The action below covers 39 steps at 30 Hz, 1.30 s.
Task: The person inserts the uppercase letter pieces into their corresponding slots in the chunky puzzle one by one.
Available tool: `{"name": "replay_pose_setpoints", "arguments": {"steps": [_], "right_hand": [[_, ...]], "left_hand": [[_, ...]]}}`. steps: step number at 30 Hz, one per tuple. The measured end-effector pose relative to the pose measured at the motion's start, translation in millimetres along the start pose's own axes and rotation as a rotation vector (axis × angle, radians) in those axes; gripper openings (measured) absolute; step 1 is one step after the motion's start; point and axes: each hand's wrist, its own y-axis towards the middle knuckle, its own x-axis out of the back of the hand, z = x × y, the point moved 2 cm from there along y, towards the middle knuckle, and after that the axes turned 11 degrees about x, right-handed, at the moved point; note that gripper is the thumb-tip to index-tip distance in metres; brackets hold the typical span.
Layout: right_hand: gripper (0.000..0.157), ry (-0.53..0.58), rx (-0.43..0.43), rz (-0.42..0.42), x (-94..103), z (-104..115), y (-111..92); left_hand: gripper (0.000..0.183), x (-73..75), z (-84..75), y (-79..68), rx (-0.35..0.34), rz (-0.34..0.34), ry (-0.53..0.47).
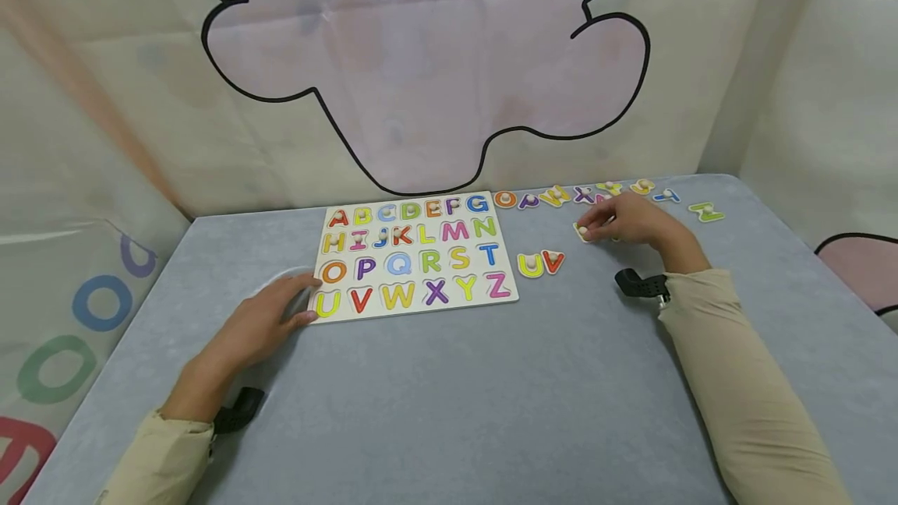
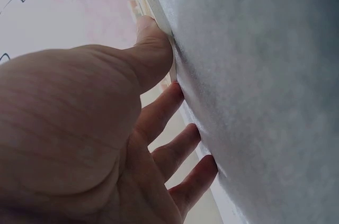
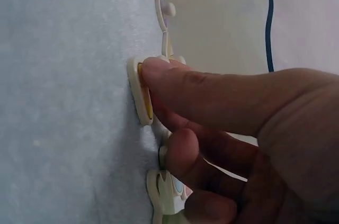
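The alphabet puzzle board [image 1: 414, 312], white with coloured letters, lies flat on the table. My left hand [image 1: 263, 318] rests at its left edge, thumb and index fingertips touching it near the U corner; the left wrist view shows the fingers [image 2: 172, 150] extended and spread. Right of the board, my right hand [image 1: 624, 220] pinches a yellow-faced letter piece [image 3: 144, 94] between thumb and fingers. That piece is tilted on edge close over the table, its letter mostly covered. Knobbed pieces sit in the board's A to G row and from H to K.
A loose U [image 1: 530, 266] and V [image 1: 553, 262] lie beside the board's right edge. Along the table's back edge run several loose letters, including an O [image 1: 505, 199] and X [image 1: 583, 195]. A green letter piece [image 1: 705, 212] lies farther right. A printed curtain [image 1: 421, 100] hangs behind.
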Motion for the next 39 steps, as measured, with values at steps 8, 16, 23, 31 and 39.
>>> {"name": "replay_pose_setpoints", "arguments": {"steps": [8,16,23,31,39], "right_hand": [[0.034,0.000,-0.042,-0.006,-4.2,0.3,2.5],[0.033,0.024,-0.052,-0.027,-5.5,4.1,2.2],[0.033,0.046,-0.026,-0.035,-7.1,6.6,4.0],[0.031,0.077,0.017,-0.061,-12.2,31.0,11.6],[0.026,0.075,0.051,-0.047,-25.3,70.6,38.5]], "left_hand": [[0.047,-1.6,0.9,0.3,0.002,-0.001,0.002],[0.048,-1.8,-2.5,2.2,0.013,0.011,-0.002],[0.049,-3.1,-0.5,3.1,0.022,0.019,0.006],[0.048,-3.3,0.1,1.1,0.003,0.018,0.000],[0.048,-1.2,0.6,0.9,0.006,0.011,-0.002]]}}
